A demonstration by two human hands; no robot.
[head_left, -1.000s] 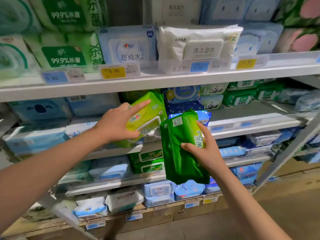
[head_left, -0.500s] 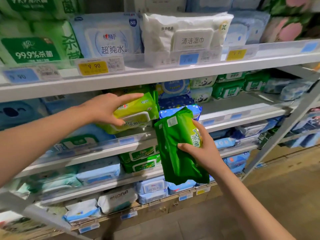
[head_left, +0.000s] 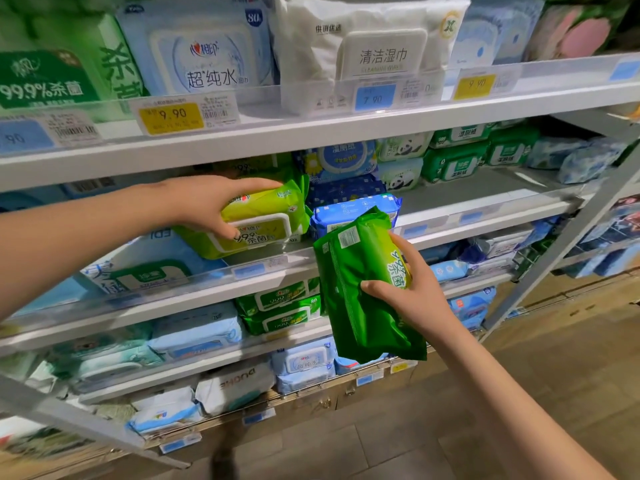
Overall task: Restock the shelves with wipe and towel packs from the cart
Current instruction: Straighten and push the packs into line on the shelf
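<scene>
Two grips: left hand [head_left: 204,206] clamps lime pack [head_left: 266,220] "杀菌"; right hand [head_left: 412,296] clamps dark-green pack [head_left: 356,299] "99.9% 杀菌".

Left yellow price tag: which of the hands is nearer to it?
Left. The left hand grips a lime pack just below the tag; the right hand holds a green pack lower and far to the right.

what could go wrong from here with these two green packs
The lime pack, gripped by the left hand, sits at the clear shelf lip; it may catch or crowd the blue pack beside it. The right hand holds the dark green pack by one side, so it could slip.
</scene>
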